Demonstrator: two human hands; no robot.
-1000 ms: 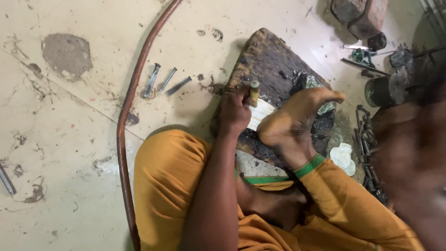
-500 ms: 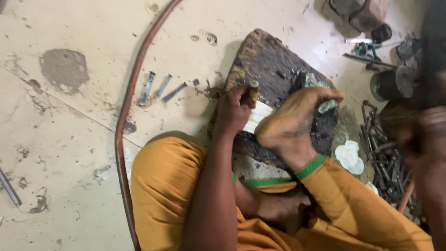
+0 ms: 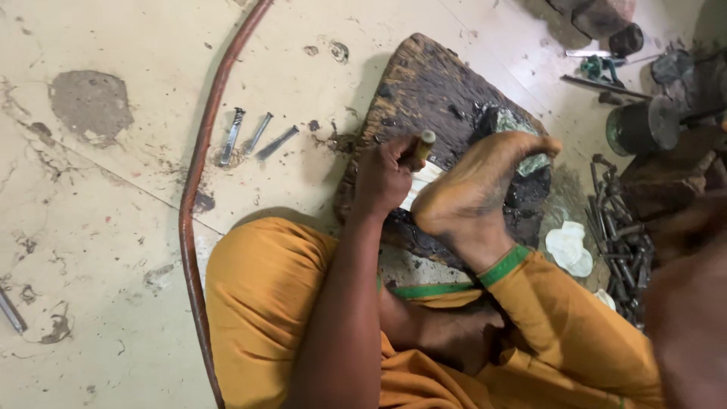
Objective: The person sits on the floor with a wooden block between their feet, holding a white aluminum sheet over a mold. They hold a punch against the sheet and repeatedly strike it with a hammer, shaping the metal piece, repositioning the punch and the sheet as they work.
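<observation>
My left hand point(image 3: 386, 178) is closed around a short chisel-like tool with a pale handle point(image 3: 425, 144), held upright on a dark, worn wooden board point(image 3: 424, 83). A flat white piece point(image 3: 425, 180) lies under the tool tip, between my hand and my bare foot point(image 3: 477, 193). The foot's toes press on a greenish stone lump point(image 3: 522, 125) on the board. My right arm point(image 3: 685, 303) is a dark blur at the right edge, and its hand cannot be made out. I sit on the floor in orange trousers point(image 3: 257, 303).
Three metal chisels point(image 3: 254, 136) lie on the stained floor left of the board. A reddish hose point(image 3: 198, 197) curves past my knee. At the right are a pile of metal tools point(image 3: 621, 227), white shell pieces point(image 3: 569, 248) and a dark round can point(image 3: 644, 125).
The view has shifted a little. My left hand stays on the tool and my foot on the stone. The blurred right arm has dropped lower at the right edge.
</observation>
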